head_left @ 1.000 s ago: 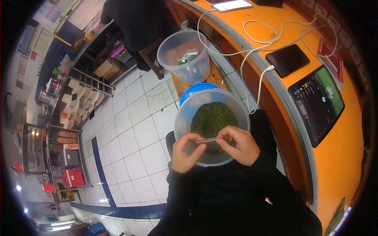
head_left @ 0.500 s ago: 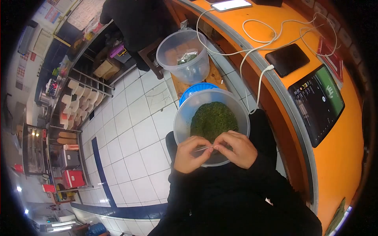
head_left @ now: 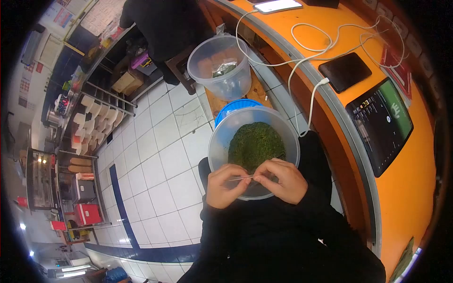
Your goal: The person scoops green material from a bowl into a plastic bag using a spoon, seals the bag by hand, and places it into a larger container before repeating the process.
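A clear plastic bucket point(head_left: 293, 146) stands between my knees, with dried, crumbled green herb point(head_left: 257, 141) inside. Over its near rim, my left hand point(head_left: 225, 187) and my right hand point(head_left: 285, 181) meet almost fingertip to fingertip. Both are closed in a pinch on a thin, clear strip point(head_left: 238, 178), which looks like the edge of a small plastic bag. Most of it is hidden by my fingers, and what hangs below cannot be made out.
Beyond is a second clear bucket point(head_left: 198, 78) holding a clear bag with green herb, near a blue lid point(head_left: 231, 109). The orange counter point(head_left: 406, 198) at right carries a tablet point(head_left: 377, 125), a dark phone point(head_left: 345, 71) and a white cable point(head_left: 302, 61). A person in black point(head_left: 160, 28) is at the back.
My fingertips have shifted slightly to the left along the clear strip, and a small gap shows between the two pinches. The buckets and counter things have stayed put.
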A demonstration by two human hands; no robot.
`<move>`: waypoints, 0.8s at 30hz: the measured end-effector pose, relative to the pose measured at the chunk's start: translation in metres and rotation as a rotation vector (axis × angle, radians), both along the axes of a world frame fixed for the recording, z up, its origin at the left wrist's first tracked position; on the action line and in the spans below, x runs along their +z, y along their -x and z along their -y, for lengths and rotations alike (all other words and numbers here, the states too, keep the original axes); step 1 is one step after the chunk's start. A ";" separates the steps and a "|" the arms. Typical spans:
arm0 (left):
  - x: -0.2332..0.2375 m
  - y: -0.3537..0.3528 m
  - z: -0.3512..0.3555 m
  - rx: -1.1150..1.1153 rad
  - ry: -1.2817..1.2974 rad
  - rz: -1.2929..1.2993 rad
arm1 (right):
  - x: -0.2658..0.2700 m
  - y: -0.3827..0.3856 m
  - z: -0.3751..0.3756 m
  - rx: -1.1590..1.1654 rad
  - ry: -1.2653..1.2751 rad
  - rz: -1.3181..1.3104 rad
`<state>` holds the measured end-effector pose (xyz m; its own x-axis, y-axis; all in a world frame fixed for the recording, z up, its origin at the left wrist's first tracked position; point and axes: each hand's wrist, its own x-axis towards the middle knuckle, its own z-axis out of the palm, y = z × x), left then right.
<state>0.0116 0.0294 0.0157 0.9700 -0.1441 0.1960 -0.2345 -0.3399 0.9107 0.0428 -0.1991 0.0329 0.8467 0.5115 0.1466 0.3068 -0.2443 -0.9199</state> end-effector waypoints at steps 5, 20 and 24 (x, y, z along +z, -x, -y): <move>-0.006 0.001 -0.013 0.047 0.040 -0.002 | 0.001 -0.001 0.003 -0.023 -0.009 0.003; -0.003 0.006 -0.007 -0.021 -0.095 -0.062 | -0.005 -0.001 0.001 -0.019 0.038 0.070; 0.000 0.006 -0.004 -0.001 -0.110 -0.079 | -0.006 0.000 -0.004 -0.016 0.076 0.068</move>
